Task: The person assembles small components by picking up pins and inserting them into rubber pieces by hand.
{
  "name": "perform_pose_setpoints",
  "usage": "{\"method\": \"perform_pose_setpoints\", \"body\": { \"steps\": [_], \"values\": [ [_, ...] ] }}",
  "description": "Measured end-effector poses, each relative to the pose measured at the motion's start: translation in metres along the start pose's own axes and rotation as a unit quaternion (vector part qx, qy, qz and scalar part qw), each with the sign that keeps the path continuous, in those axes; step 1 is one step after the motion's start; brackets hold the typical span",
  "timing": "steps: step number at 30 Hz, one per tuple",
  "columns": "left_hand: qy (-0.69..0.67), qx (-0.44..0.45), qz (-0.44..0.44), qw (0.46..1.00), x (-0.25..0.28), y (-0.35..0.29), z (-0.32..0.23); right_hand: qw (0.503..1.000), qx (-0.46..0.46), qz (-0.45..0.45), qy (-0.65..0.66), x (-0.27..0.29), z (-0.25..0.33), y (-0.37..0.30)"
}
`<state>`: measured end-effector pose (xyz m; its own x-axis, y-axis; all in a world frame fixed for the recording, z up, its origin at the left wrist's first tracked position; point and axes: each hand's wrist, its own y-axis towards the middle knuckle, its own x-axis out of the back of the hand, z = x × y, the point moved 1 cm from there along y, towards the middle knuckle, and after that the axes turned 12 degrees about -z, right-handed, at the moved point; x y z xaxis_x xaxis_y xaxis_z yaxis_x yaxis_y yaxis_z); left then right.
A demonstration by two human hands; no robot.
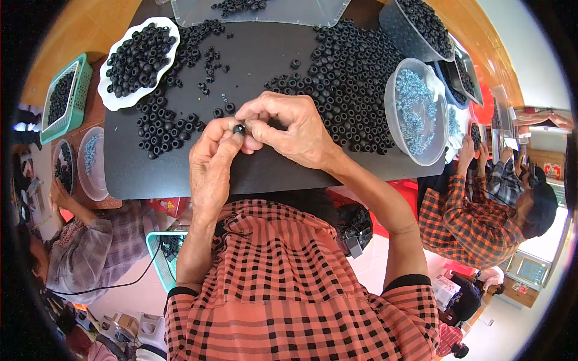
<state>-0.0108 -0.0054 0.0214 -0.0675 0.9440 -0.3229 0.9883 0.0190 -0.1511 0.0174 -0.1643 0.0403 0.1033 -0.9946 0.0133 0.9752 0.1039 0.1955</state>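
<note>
Near the table's front edge, my left hand is closed, pinching a small black round plastic piece between thumb and fingertips. My right hand meets it from the right, thumb and fingers pressed together at the piece; whatever these fingertips grip is hidden. Just beyond my fingers lie a few loose black ring-shaped pieces and a small coiled spring. A broad spread of black ring pieces covers the table to the right, and a smaller group lies to the left.
A clear bowl of bluish metal springs stands at right. A white scalloped plate heaped with black pieces is at left. A clear bin sits at the far edge. Co-workers sit left and right.
</note>
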Motion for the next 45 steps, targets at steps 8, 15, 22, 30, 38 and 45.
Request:
{"method": "perform_pose_setpoints", "body": {
  "steps": [8, 15, 22, 30, 38, 45],
  "values": [
    [0.110, -0.052, -0.002, 0.993, -0.002, -0.004, -0.005, 0.995, 0.058, 0.005, -0.083, -0.003, -0.003, 0.000],
    [-0.158, 0.082, -0.036, 0.983, 0.010, -0.001, 0.010, 0.995, 0.064, -0.002, -0.080, -0.009, 0.001, -0.007],
    [-0.116, 0.028, -0.028, 0.993, 0.024, -0.005, 0.004, 0.958, 0.141, -0.067, -0.241, 0.006, 0.000, 0.025],
    [-0.070, 0.018, -0.015, 0.997, 0.021, -0.004, 0.002, 0.939, 0.213, 0.052, -0.264, -0.026, -0.017, 0.077],
    [-0.059, 0.042, -0.007, 0.997, 0.024, -0.002, 0.004, 0.823, 0.266, 0.122, -0.487, -0.051, -0.023, 0.089],
    [-0.103, 0.031, -0.009, 0.994, 0.025, 0.000, 0.004, 0.957, 0.143, 0.021, -0.251, -0.038, -0.009, 0.084]
  ]
}}
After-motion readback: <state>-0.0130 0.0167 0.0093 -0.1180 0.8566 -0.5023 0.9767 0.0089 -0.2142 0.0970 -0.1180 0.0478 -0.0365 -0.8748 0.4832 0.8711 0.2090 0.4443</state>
